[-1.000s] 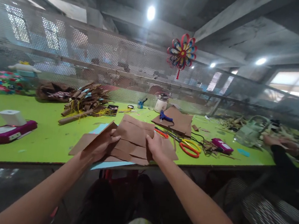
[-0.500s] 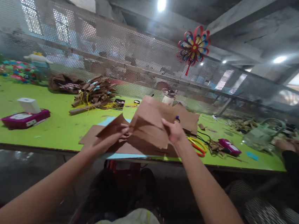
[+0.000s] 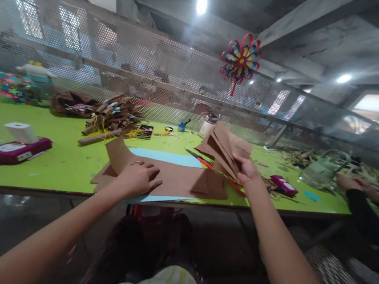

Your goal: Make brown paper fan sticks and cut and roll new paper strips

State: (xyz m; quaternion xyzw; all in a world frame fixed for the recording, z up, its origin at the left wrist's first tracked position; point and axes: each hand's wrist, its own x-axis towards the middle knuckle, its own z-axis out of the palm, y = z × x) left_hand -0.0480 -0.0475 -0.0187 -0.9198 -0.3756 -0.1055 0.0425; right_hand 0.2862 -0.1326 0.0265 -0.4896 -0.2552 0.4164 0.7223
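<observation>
Brown paper sheets (image 3: 176, 176) lie flat near the table's front edge, over light blue paper (image 3: 166, 157) that shows behind and below them. My left hand (image 3: 138, 178) rests on these sheets, palm down with fingers spread. Beside it a curled brown flap (image 3: 119, 151) stands up at the left end. My right hand (image 3: 247, 169) is closed around a bunch of brown paper pieces (image 3: 225, 152), raised and tilted to the right of the flat sheets. Partly under that bunch are scissors (image 3: 204, 162) with red handles.
Rolled brown paper tubes with yellow string (image 3: 111, 121) lie at back left. A white box (image 3: 22, 132) sits on a purple box (image 3: 17, 150). A white jar (image 3: 207, 126) stands behind. At right are a green translucent bag (image 3: 322, 170) and another person's hands (image 3: 359, 185).
My right hand has carried the bunch of brown paper rightward, uncovering the flat sheets and scissors. My left hand has flattened down onto the sheets.
</observation>
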